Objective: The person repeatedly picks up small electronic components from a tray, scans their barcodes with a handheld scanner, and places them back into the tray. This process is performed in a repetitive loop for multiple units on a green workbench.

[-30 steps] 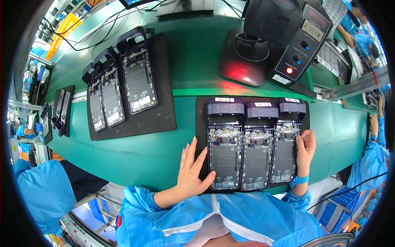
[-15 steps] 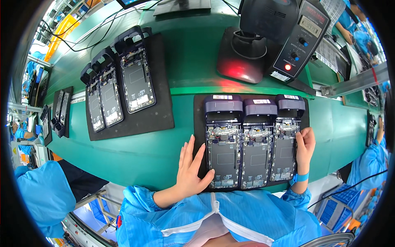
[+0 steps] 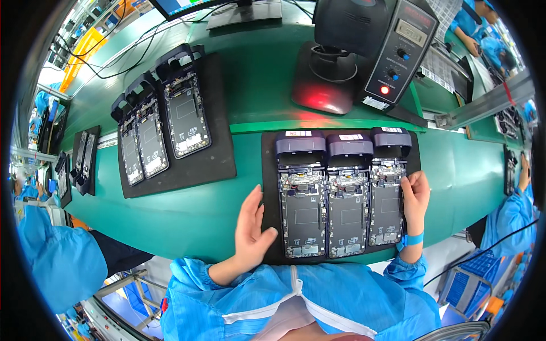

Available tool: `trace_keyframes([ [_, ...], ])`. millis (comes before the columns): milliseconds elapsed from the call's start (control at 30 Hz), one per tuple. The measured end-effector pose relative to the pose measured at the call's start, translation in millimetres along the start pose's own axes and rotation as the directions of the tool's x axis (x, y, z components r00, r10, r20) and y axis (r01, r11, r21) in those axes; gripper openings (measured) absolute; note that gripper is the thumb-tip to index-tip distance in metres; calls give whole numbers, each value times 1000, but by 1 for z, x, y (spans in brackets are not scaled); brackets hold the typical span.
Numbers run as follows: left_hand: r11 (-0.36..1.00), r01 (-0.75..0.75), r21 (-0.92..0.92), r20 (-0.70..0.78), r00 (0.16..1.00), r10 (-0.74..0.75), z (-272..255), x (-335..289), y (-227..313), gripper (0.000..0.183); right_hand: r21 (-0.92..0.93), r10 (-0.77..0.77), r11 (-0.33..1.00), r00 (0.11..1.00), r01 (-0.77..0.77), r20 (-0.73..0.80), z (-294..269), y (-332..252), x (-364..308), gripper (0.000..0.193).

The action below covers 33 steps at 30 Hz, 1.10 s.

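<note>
three opened handsets lie side by side on a black mat (image 3: 269,170) on the green table (image 3: 170,227), boards facing up and dark hoods at the far end — the left handset (image 3: 303,213), the middle handset (image 3: 347,210) and the right handset (image 3: 387,207); the left hand (image 3: 250,233) is spread, thumb apart from the fingers, just beside the left handset and holding nothing; the right hand (image 3: 417,196) has its fingers curled in at the right handset's outer edge — whether it pinches that edge, i cannot tell; beyond stand a black stand (image 3: 327,102) and a knobbed box (image 3: 392,62)
</note>
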<state>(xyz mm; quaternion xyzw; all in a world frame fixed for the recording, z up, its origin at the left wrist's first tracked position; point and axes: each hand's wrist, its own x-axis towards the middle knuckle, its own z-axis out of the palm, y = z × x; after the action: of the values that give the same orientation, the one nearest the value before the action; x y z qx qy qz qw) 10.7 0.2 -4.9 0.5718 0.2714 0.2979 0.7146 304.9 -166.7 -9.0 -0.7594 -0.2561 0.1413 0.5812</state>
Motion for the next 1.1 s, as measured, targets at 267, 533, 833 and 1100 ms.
trace_keyframes([
  [267,869,166,-466,-11,981,-194,-16,19,8,81,-57,-12,998,1000,12,-10,-2,5,-1,23],
  [533,774,220,-594,18,965,-261,-21,24,9,86,-201,-34,979,999,33,-1,-2,-1,-1,25],
  [833,818,171,-550,4,979,-202,-20,22,3,83,-307,-68,950,998,66,5,-4,-9,1,25],
  [1100,724,238,-648,165,971,-172,-13,11,2,95,-373,-75,917,978,144,193,-18,-15,-3,23],
])
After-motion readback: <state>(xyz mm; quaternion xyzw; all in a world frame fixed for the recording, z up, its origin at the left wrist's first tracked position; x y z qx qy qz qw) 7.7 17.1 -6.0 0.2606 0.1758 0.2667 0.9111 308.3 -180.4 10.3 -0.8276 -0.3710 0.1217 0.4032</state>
